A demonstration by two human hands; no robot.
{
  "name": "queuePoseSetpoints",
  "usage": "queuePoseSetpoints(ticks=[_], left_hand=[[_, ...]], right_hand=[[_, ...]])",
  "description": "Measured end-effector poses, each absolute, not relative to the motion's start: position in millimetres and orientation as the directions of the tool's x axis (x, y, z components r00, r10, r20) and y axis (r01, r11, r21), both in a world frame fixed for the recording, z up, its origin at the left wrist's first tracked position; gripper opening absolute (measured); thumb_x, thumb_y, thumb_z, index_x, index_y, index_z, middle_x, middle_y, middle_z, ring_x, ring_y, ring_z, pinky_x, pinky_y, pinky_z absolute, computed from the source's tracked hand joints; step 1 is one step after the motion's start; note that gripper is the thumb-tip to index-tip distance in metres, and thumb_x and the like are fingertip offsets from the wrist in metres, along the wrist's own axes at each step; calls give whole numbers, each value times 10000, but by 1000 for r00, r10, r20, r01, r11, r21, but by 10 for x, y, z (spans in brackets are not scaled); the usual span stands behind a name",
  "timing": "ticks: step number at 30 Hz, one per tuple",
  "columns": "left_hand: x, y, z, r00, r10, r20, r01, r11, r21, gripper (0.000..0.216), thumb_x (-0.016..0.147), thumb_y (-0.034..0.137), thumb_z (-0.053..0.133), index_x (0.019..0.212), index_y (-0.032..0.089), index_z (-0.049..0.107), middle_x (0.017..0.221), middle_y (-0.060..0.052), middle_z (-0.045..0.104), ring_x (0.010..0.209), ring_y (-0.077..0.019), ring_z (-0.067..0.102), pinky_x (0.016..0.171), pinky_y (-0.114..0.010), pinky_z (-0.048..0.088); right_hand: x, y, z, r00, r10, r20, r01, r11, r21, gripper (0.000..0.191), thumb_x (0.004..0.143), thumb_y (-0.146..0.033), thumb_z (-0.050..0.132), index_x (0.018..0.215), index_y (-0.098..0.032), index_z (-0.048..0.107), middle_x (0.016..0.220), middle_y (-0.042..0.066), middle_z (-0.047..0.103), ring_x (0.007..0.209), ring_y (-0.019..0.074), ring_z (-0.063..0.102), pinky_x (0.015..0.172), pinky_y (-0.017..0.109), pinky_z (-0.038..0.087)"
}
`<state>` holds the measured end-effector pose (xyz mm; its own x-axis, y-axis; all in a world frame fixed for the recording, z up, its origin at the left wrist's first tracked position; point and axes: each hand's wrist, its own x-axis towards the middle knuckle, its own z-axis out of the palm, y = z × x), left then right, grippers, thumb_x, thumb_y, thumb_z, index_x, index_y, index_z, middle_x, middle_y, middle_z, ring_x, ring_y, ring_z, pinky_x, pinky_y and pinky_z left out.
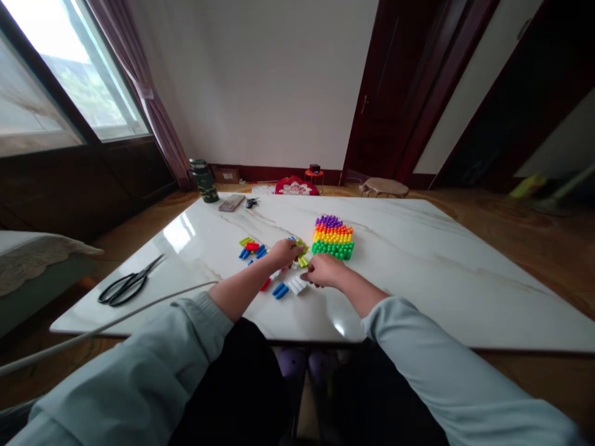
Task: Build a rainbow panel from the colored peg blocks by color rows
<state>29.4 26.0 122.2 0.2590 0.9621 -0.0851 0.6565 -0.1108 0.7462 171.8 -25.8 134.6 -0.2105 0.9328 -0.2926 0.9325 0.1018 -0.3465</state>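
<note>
From the head camera, a block of pegs in purple, orange, yellow and green rows (pixel 333 238) stands on the white marble table (pixel 441 272). Just left of the block, the left hand (pixel 285 251) rests with fingers curled over yellow-green pegs (pixel 302 250); whether it grips them cannot be told. Just below the block, the right hand (pixel 325 270) lies loosely closed beside white pegs (pixel 297 285), its hold unclear. Blue pegs (pixel 280 290) lie near these. Scissors (pixel 127 287) lie well left of the block.
</note>
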Motion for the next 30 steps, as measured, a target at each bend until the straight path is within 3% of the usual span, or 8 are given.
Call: queuePoseSetpoints(ticks=[7,12,18,25,30], left_hand=[[391,232,1233,282,958,-62,679,-153,718,313,820,359,611,576,170,561,498,33,574,439,-72,467,502,-188,361],[387,186,1245,306,949,-80,680,-159,715,294,852,336,581,624,151,582,611,-3,655,455,-69,513,504,-183,384],[348,169,1244,268,960,-84,685,-128,717,315,882,319,538,634,139,612,567,20,616,395,-46,439,471,-185,359],[380,143,1272,349,932,-96,671,-177,720,323,839,396,618,673,122,660,538,19,592,405,-38,431,460,-178,331],[440,143,1281,429,898,-95,649,-233,724,322,817,403,631,649,129,649,486,31,542,431,-58,474,488,-187,349]], right_hand=[[1681,-171,1292,-302,936,-180,904,222,-364,117,777,-305,703,727,-204,670,649,5,664,726,165,676,716,256,497],[1738,-145,1281,-320,929,-187,889,226,-398,125,770,-288,716,733,-172,686,606,15,641,766,190,678,766,298,514],[1792,-174,1299,-314,941,-127,886,242,-395,121,721,-277,745,723,-163,706,595,13,621,815,217,679,772,310,506],[2079,-36,1138,-209,972,111,861,236,-450,250,704,-350,765,808,-129,708,751,43,678,959,254,655,855,348,482],[2102,-30,1156,-207,949,237,833,298,-466,422,674,-356,777,1023,-135,692,933,53,703,984,257,647,895,369,469]])
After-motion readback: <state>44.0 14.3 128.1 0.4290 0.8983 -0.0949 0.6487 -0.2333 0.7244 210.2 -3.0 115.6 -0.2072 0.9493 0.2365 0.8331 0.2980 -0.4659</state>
